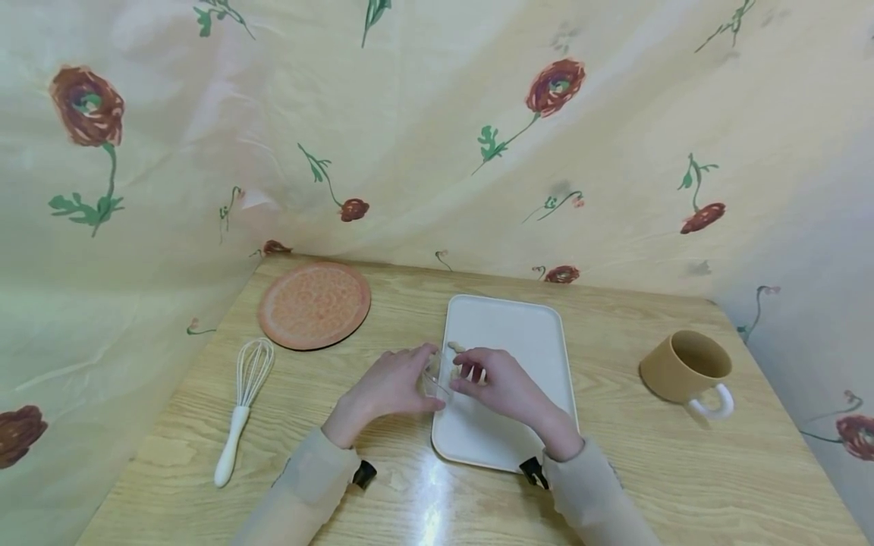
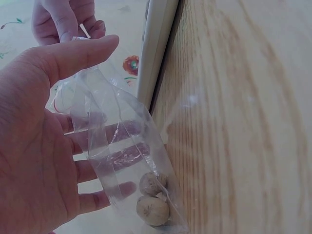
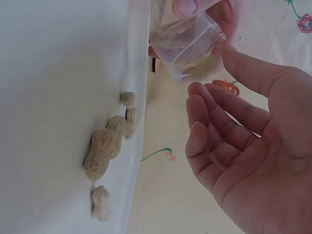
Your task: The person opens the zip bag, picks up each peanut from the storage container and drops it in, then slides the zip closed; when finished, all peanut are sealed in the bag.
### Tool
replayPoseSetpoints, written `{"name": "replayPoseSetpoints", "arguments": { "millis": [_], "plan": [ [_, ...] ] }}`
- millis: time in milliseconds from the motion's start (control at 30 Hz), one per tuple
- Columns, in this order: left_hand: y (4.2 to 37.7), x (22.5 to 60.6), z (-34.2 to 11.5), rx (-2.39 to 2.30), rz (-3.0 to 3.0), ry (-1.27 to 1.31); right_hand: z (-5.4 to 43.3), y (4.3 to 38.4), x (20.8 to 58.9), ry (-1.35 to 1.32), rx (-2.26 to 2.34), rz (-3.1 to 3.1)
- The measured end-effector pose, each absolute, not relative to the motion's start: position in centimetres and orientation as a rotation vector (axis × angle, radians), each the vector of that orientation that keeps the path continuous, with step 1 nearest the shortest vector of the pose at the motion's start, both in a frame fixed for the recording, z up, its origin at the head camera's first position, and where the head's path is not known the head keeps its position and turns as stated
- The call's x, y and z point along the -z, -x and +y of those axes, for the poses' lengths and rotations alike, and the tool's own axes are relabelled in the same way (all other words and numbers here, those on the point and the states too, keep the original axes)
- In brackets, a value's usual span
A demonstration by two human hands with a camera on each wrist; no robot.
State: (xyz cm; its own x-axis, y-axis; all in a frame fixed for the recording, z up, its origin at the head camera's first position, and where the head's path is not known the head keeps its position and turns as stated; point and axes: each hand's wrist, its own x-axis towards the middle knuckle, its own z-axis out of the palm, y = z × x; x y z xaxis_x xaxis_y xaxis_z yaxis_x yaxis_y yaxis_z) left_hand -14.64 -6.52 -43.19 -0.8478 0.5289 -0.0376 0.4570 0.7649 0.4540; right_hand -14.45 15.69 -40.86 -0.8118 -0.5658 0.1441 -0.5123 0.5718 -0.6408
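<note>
My left hand [image 1: 392, 383] curves round a clear plastic bag [image 2: 114, 126] at the tray's left edge, thumb on one side, fingers behind it. Two rounded tan nuts [image 2: 153, 209] show low in the bag. Close to the bag's mouth, my right hand [image 1: 501, 379] has its thumb and fingertips together over the tray. Between them it seems to pinch a tan peanut [image 3: 204, 67], partly hidden by the film. Several peanuts [image 3: 100, 153] in their shells lie along the rim of the white tray [image 1: 505, 326].
An orange round mat [image 1: 315, 305] lies at the back left, with a white whisk [image 1: 239, 417] in front of it. At the right stands a tan mug [image 1: 676, 371] with a white handle. A flowered cloth [image 1: 410, 136] hangs behind the wooden table [image 1: 635, 470].
</note>
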Motion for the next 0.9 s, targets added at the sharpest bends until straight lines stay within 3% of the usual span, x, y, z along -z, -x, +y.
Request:
{"name": "replayPoseSetpoints", "arguments": {
  "millis": [900],
  "plan": [
    [14.78,43.52,-6.47,-0.662,2.801,-0.791,15.85,14.19,40.18,0.967,1.036,2.722]
  ]
}}
